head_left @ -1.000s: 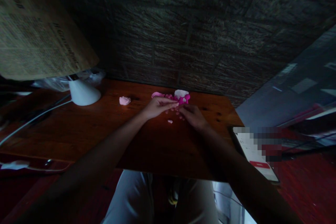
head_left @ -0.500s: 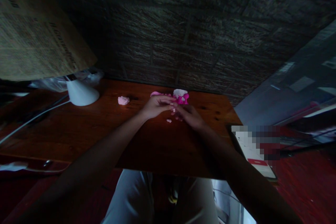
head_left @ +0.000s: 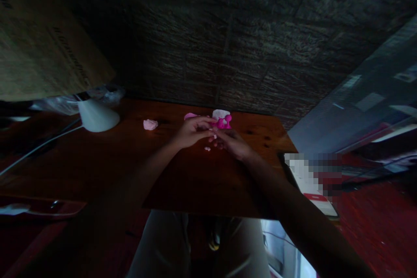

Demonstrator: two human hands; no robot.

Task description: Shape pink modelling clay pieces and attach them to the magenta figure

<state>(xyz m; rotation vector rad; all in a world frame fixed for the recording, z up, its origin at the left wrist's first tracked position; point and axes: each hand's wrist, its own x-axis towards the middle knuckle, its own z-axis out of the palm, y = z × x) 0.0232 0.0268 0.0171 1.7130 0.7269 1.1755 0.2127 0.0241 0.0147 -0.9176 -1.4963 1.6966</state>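
My left hand (head_left: 193, 132) and my right hand (head_left: 232, 143) meet above the middle of the table. Their fingertips pinch a small pale pink piece of modelling clay (head_left: 214, 136), mostly covered by the fingers. Just below them a pale pink crumb of clay (head_left: 207, 148) lies on the wood. Behind the fingers are bright magenta knobbly shapes (head_left: 224, 122) in front of a whitish piece (head_left: 220, 114). A flat pink piece (head_left: 190, 116) is partly hidden by my left hand. Farther left sits a larger pale pink clay lump (head_left: 150, 124).
A lamp with a white base (head_left: 97, 116) and a printed paper shade (head_left: 48, 52) stands on the left of the wooden table (head_left: 208, 186), its cable running left. Clear plastic (head_left: 55, 105) lies behind it. A tablet-like screen (head_left: 311, 186) is at the right edge; a brick wall (head_left: 202, 52) rises behind.
The view has shifted slightly, so everything sits a little farther left, and the picture is darker. My hands stay together with only small finger movement.
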